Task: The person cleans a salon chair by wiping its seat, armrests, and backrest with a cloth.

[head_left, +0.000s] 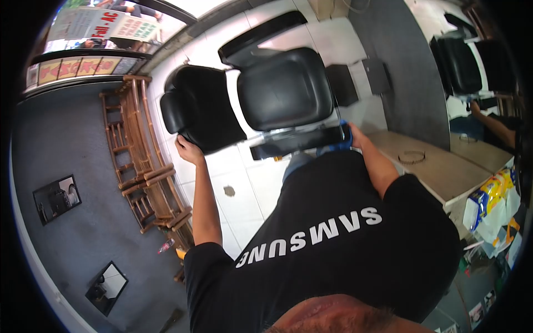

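Observation:
A black padded barber chair shows its seat [286, 89], its backrest [205, 108] at the left, and two armrests. My left hand [190, 150] grips the lower left edge of the backrest, fingers curled against it. At the right end of the near armrest [300, 141], my right hand [356, 136] is closed on a blue cloth [340, 143] pressed to the armrest. Part of that cloth and most of my right fingers are hidden.
Bamboo benches [133, 139] line the grey wall at the left. To the right, a wooden counter [438, 166] holds a dark headband-like ring [411, 157], below a mirror [472, 72]. A yellow and blue package [491, 191] sits farther right. White tiles [239, 194] cover the floor.

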### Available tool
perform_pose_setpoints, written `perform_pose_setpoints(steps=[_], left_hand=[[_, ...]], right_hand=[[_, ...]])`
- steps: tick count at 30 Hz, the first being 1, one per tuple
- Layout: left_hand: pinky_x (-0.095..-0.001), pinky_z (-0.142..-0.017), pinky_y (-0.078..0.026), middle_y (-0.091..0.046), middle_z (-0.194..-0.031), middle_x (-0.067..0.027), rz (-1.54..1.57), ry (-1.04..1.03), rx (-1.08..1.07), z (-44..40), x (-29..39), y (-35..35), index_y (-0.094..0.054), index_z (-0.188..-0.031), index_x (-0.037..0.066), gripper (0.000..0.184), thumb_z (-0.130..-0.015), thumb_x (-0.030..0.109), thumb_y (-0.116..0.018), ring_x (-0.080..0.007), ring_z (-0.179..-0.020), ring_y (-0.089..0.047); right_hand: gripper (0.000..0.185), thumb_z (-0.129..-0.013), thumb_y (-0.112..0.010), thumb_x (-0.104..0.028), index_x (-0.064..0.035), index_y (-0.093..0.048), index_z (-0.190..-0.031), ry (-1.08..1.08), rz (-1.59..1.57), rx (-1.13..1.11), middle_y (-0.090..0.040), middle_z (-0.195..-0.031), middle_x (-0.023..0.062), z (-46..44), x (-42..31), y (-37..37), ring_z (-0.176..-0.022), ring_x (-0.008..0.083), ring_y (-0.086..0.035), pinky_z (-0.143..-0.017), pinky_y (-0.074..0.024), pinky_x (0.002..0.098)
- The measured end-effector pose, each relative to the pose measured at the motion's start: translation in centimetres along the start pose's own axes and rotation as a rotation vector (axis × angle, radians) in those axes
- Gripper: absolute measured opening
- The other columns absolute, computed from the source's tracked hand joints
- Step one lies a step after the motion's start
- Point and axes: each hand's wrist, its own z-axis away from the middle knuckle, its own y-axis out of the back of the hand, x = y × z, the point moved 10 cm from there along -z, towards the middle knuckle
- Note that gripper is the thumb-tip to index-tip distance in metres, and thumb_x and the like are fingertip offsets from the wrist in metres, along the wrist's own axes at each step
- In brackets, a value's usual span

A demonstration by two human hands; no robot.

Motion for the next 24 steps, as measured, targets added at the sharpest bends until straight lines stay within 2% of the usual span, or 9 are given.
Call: perform_pose_setpoints(steps=[3,7,9,11,14,17,21,22,24], left_hand=[[-0.0427,-0.089,-0.05,-0.073,-0.107,-0.0224,-0.034,0.005,-0.005,0.4,1.6,0.5,-0.07,-0.116,-0.002,0.051,-0.105,0.043,-0.051,-0.0391,-0.098,-0.067],[-0.0433,-0.087,-0.051,-0.074,-0.105,-0.0218,-0.008,0.057,-0.003,0.7,1.9,0.7,-0.071,-0.118,0.002,0.05,-0.104,0.045,-0.051,-0.0397,-0.097,-0.068],[-0.0439,-0.086,-0.051,-0.074,-0.103,-0.0211,0.005,0.066,-0.001,0.8,2.1,0.9,-0.071,-0.119,0.004,0.048,-0.103,0.045,-0.051,-0.0397,-0.095,-0.069],[-0.0464,-0.084,-0.052,-0.075,-0.102,-0.0205,-0.021,0.075,0.004,0.8,1.8,0.8,-0.071,-0.118,0.005,0.049,-0.103,0.047,-0.051,-0.0415,-0.094,-0.07],[-0.0485,-0.085,-0.053,-0.075,-0.1,-0.0213,-0.026,0.082,-0.001,0.7,1.5,0.7,-0.071,-0.117,0.006,0.054,-0.101,0.054,-0.052,-0.0424,-0.094,-0.071],[-0.0486,-0.086,-0.052,-0.075,-0.101,-0.0217,-0.06,0.147,-0.065,0.9,1.5,0.7,-0.069,-0.122,0.007,0.065,-0.096,0.065,-0.053,-0.043,-0.096,-0.071],[-0.0471,-0.094,-0.051,-0.074,-0.107,-0.0238,-0.089,0.146,-0.113,1.2,1.5,1.1,-0.066,-0.127,0.007,0.074,-0.091,0.071,-0.057,-0.0432,-0.103,-0.069],[-0.0469,-0.096,-0.05,-0.073,-0.112,-0.0227,-0.011,0.135,-0.099,1.4,1.7,1.3,-0.066,-0.128,0.009,0.075,-0.089,0.072,-0.059,-0.0428,-0.107,-0.068],[-0.0473,-0.097,-0.05,-0.073,-0.115,-0.0203,-0.002,0.135,-0.129,1.3,0.7,0.8,-0.065,-0.13,0.011,0.075,-0.088,0.073,-0.061,-0.042,-0.109,-0.067]], right_hand=[[0.06,-0.107,-0.029,-0.048,-0.0081,-0.054,-0.145,0.054,-0.021,-0.019,-0.064,-0.138,0.015,4.4,-0.8,-2.8,-0.128,0.0335,-0.06,-0.111,-0.0451,0.056],[0.062,-0.108,-0.029,-0.049,-0.0068,-0.046,-0.151,0.125,-0.101,-0.139,-0.058,-0.144,0.0178,-4.0,2.4,5.4,-0.133,0.037,-0.056,-0.113,-0.0421,0.0595],[0.063,-0.107,-0.032,-0.049,-0.0046,-0.045,-0.15,0.154,-0.115,0.001,-0.056,-0.145,0.0196,-7.8,4.1,11.6,-0.131,0.0384,-0.057,-0.113,-0.0421,0.0592],[0.063,-0.106,-0.036,-0.049,-0.003,-0.045,-0.148,0.154,-0.131,0.237,-0.056,-0.144,0.0204,-1.6,3.5,10.3,-0.128,0.0389,-0.059,-0.113,-0.0423,0.0582],[0.062,-0.105,-0.041,-0.049,-0.002,-0.048,-0.144,0.248,-0.17,0.319,-0.057,-0.142,0.0205,5.6,2.3,6.3,-0.126,0.0391,-0.06,-0.111,-0.0439,0.0576],[0.061,-0.104,-0.046,-0.048,0.0005,-0.052,-0.14,0.354,-0.226,0.44,-0.063,-0.132,0.0193,3.3,2.4,9.2,-0.119,0.0376,-0.064,-0.103,-0.0513,0.0546],[0.066,-0.106,-0.038,-0.049,0.0058,-0.05,-0.14,0.508,-0.364,0.614,-0.061,-0.134,0.0204,2.3,3.2,2.9,-0.12,0.0387,-0.064,-0.103,-0.0511,0.0538],[0.071,-0.107,-0.031,-0.052,0.0095,-0.051,-0.138,0.527,-0.52,0.718,-0.061,-0.135,0.0247,2.9,3.9,0.9,-0.121,0.0424,-0.063,-0.106,-0.0494,0.0523],[0.076,-0.108,-0.024,-0.051,0.0149,-0.055,-0.131,0.485,-0.416,0.991,-0.06,-0.132,0.0326,5.1,5.5,-3.3,-0.122,0.0483,-0.06,-0.105,-0.0496,0.053]])
